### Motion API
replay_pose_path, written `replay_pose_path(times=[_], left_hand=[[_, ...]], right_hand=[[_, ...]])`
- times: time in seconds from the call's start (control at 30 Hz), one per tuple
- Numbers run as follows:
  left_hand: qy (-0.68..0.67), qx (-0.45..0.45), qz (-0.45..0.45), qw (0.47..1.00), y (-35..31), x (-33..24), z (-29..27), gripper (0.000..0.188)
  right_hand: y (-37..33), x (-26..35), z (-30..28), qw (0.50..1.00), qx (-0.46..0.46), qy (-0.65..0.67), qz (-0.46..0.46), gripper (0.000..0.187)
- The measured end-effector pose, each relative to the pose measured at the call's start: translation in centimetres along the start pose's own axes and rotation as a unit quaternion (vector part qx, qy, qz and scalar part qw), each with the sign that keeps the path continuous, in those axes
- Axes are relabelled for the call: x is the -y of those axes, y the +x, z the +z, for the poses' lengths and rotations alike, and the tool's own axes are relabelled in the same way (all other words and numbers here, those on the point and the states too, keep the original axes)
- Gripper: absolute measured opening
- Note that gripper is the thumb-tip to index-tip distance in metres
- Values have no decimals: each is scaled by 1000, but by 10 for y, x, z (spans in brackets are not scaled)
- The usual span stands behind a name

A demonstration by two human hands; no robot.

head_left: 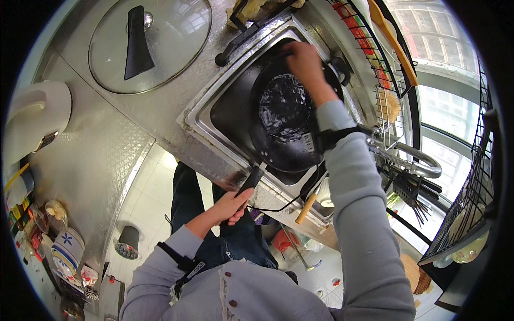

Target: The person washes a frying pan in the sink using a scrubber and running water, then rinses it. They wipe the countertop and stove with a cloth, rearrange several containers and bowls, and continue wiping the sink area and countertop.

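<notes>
A black wok (284,152) with water swirling in it sits tilted in the metal sink (201,125). Its long dark handle points toward me, and my left hand (231,207) is wrapped round it. Over the wok's far wall, my right hand (305,63) reaches down with curled fingers. The fingertips touch the inside near the far rim; whatever they may hold is hidden under them.
A glass lid (107,53) with a black handle lies on the steel counter left of the sink. At the right stand a curved faucet (423,163), a wire rack (375,48) and black utensils (409,190). A wooden-handled tool (306,208) leans by the sink's near edge.
</notes>
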State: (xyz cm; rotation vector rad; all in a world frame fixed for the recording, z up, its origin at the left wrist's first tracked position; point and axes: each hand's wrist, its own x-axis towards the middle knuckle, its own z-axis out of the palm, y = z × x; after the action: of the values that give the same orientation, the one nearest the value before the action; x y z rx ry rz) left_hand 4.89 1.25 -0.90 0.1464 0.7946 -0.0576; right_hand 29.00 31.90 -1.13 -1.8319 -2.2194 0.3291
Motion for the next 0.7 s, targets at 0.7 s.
replay_pose_path(times=[0.7], left_hand=[[9,-33,37,999,-3,-4,-7,53]], right_hand=[[-42,43,2,979,32,-36,-198,29]])
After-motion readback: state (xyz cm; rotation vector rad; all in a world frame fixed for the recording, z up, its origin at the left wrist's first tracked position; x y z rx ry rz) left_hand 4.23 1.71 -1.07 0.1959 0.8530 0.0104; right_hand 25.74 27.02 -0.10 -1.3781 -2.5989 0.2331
